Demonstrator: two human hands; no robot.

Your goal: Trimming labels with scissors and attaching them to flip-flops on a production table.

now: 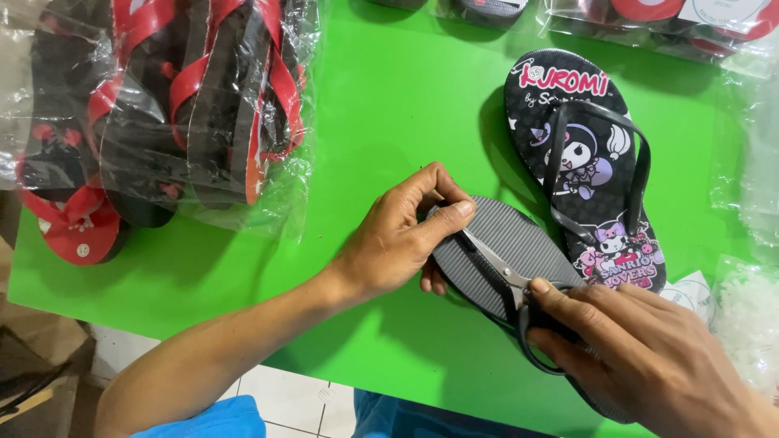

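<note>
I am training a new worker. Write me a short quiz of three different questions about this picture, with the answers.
1. True or false: the left hand holds the sole-up flip-flop at one end.
2. Which tool does the right hand hold? A) knife B) scissors C) pliers
3. Fill in: the bagged black-and-red flip-flops lie on the ____ table.

Key: 1 true. 2 B. 3 green. The printed flip-flop lies strap-up beside the work.
</note>
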